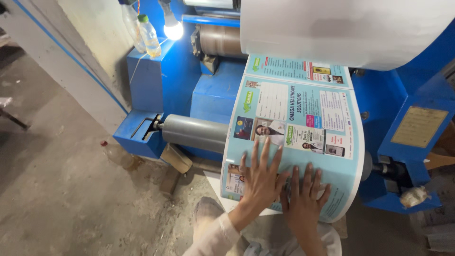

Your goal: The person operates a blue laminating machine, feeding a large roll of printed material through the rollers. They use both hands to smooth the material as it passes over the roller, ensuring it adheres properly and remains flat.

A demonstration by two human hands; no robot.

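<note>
A light-blue printed sheet point(303, 109) with pictures and text blocks curves down from a large white roll point(341, 28) over a grey metal roller point(194, 132) of a blue machine point(213, 90). My left hand point(259, 178) lies flat on the lower part of the sheet, fingers spread. Beside it, my right hand point(304, 194) also presses flat against the sheet, fingers slightly apart and touching the left hand's edge. Neither hand holds anything.
A lit bulb point(173, 29) and two plastic bottles point(148, 35) stand at the machine's upper left. Another bottle point(116, 154) and a cardboard piece point(176, 158) lie on the dusty concrete floor point(61, 199). A brass plate point(419, 125) is on the machine's right side.
</note>
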